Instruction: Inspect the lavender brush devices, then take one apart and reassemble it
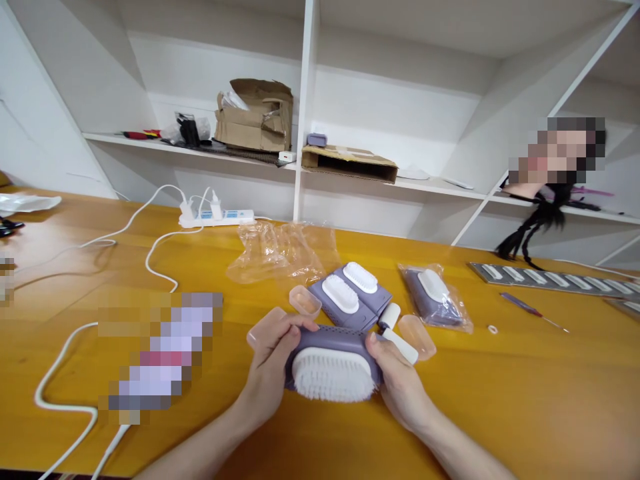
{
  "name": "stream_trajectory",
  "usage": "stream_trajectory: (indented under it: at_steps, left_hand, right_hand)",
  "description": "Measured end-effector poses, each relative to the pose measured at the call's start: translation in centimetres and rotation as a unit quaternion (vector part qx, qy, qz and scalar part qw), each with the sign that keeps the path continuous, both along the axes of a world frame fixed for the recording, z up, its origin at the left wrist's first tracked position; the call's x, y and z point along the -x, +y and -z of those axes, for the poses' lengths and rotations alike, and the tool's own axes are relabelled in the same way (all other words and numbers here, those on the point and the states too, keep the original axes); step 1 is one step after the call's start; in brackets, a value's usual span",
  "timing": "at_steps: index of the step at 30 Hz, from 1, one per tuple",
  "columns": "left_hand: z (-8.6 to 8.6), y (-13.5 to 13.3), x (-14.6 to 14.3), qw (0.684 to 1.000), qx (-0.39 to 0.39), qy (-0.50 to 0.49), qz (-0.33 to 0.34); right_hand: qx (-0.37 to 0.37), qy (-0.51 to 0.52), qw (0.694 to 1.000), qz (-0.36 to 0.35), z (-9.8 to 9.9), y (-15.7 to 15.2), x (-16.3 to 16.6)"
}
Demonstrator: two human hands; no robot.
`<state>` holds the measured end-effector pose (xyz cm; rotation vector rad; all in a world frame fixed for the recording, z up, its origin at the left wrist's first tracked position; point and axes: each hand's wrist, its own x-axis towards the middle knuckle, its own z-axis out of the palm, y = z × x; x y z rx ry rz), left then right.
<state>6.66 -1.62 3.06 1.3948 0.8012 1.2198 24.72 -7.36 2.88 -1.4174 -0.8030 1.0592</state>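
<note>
Between my two hands is a purple-grey scrub brush (334,373) with white bristles facing me. My left hand (273,353) grips its left end, and my right hand (400,373) is closed on the right end. Just beyond lie two more purple brush units with white bristle pads (341,295), side by side on the table. Clear plastic covers (305,301) lie near both hands; another cover (417,337) is at the right. White oblong parts (400,347) rest by my right hand. A similar brush in a clear bag (434,297) lies farther right.
Crumpled clear plastic (285,250) lies behind the brushes. A white power strip (217,218) with cables stands near the shelf. A screwdriver (530,310), a small ring (493,329) and a grey strip of white parts (550,280) are at the right. Cardboard boxes (255,123) sit on the shelf.
</note>
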Motion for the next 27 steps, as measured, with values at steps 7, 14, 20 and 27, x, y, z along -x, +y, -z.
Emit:
stream_trajectory:
  at_steps: [7, 14, 20, 27]
  left_hand:
    - [0.5, 0.5, 0.0, 1.000, 0.000, -0.007, -0.014]
    - [-0.4, 1.6, 0.3, 0.978, 0.143, -0.148, -0.030]
    - [-1.1, 1.9, 0.6, 0.944, 0.270, -0.188, 0.042]
    - [-1.1, 1.8, 0.5, 0.937, 0.299, -0.165, 0.077]
  right_hand:
    - [0.022, 0.039, 0.998, -0.048, -1.3, -0.2, 0.2]
    - [-0.059, 0.148, 0.961, -0.224, -3.8, -0.5, -1.1]
    - [-0.278, -0.274, 0.918, -0.074, -3.9, -0.6, -2.6]
    - [-0.297, -0.566, 0.767, -0.052, -4.8, -1.0, -1.1]
